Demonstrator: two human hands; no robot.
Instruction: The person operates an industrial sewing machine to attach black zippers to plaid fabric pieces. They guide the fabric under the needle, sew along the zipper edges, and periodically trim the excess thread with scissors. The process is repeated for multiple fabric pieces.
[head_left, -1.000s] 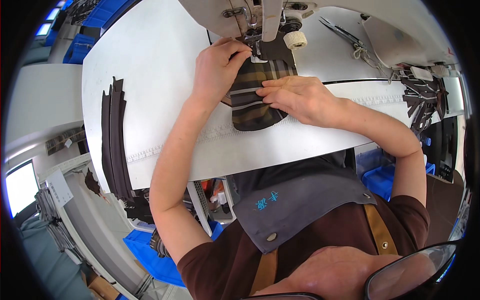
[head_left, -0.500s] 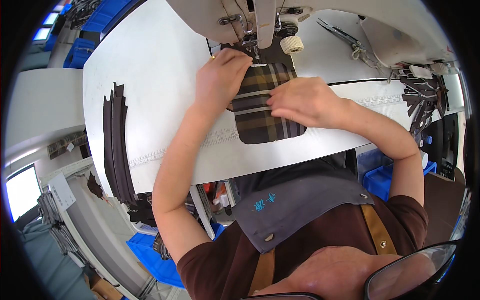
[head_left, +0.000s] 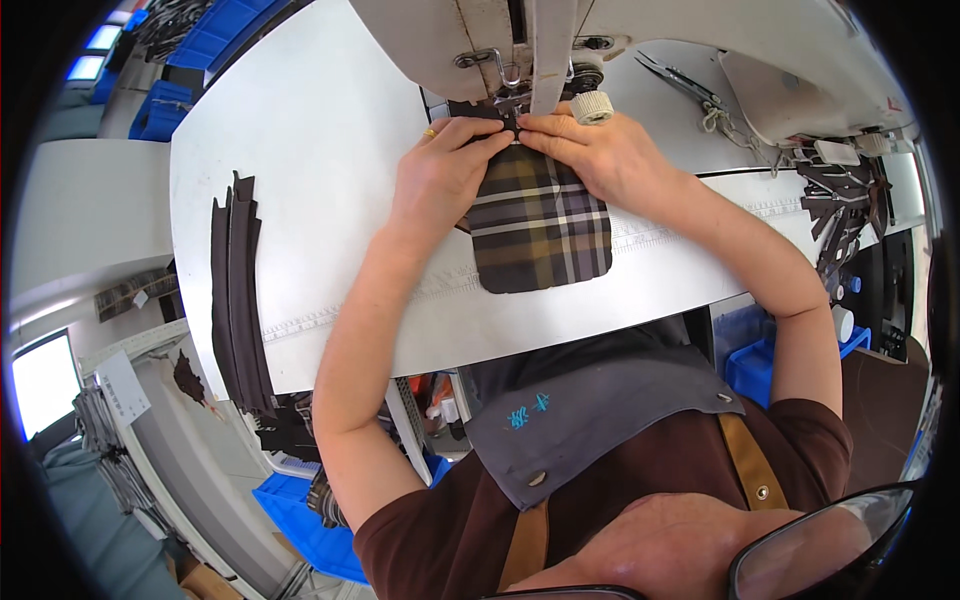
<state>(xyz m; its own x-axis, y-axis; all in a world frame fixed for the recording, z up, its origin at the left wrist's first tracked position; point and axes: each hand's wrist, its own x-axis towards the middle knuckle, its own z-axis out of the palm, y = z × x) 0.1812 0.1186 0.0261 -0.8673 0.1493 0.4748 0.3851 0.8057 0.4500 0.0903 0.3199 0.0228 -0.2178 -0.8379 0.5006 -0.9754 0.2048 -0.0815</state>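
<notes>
A plaid fabric piece [head_left: 540, 225] in brown, black and white with rounded near corners lies under the head of a sewing machine [head_left: 480, 60]. My left hand [head_left: 445, 175] is closed, thumb and fingers pinching the far edge of the fabric on the left of the presser foot. From the right, my right hand [head_left: 600, 155] pinches the same edge, its fingertips almost meeting the left ones. A dark strip [head_left: 470, 112] shows just beyond my left fingers. My fingers partly hide the needle area and the fabric's far edge.
Long dark fabric strips [head_left: 238, 290] lie at the table's left. Tweezers [head_left: 680, 78] with cord rest beside the machine at right. A ruler scale [head_left: 310, 322] runs along the white table [head_left: 330, 200]. More dark pieces [head_left: 840, 195] are bunched at far right. Blue bins [head_left: 310, 520] stand below.
My right hand has moved from the middle of the plaid fabric up to its far edge, beside my left fingers. My left fingers have shifted slightly at the presser foot.
</notes>
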